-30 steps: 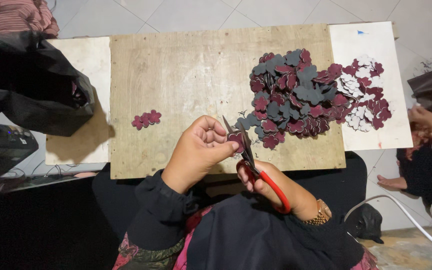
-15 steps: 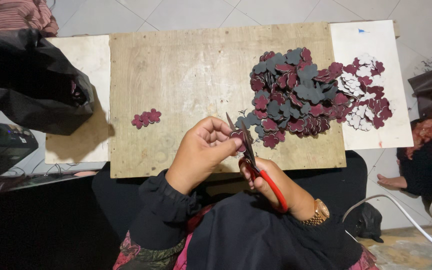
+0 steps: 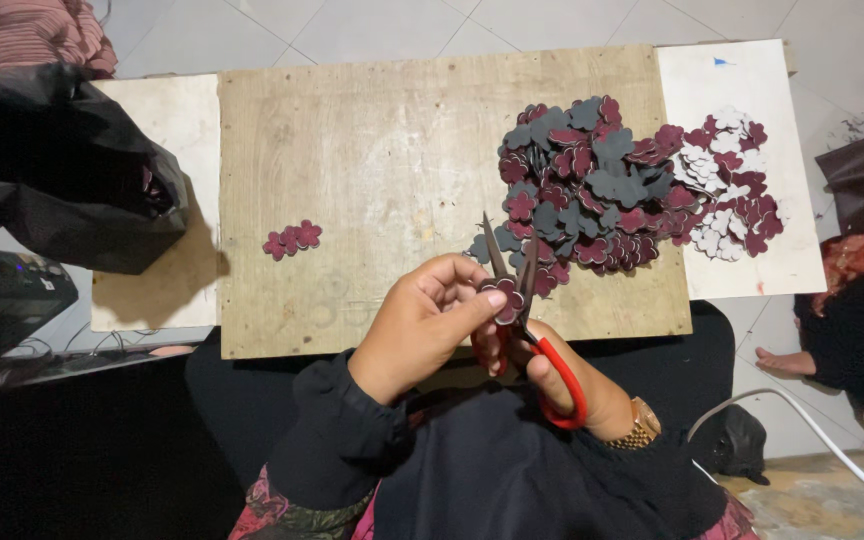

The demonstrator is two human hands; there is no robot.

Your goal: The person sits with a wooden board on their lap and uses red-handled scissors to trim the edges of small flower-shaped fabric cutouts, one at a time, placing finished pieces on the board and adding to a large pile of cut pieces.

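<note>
Two hands work over the wooden board surface [image 3: 372,180], and we record items from left to right. At far left we note a black plastic bag [image 3: 62,180], limp and creased. On the board lies a small strip of joined maroon flower cutouts [image 3: 291,240], flat and well apart from the rest. Our left hand [image 3: 422,325] pinches a single maroon flower cutout [image 3: 504,292] between thumb and fingertips, above the board's near edge. We judge the piece light, thin and pliable, likely felt or foam sheet; it is best held at a lobe's edge, clear of the blades. Our right hand [image 3: 562,375] is closed through the red loops of the scissors [image 3: 522,300], whose dark blades stand parted in a narrow V around the cutout. Further right we find a heap of maroon and grey cutouts [image 3: 602,180], scalloped and matte, spilling onto a white board [image 3: 742,70], where white cutouts [image 3: 717,215] mix in.
</note>
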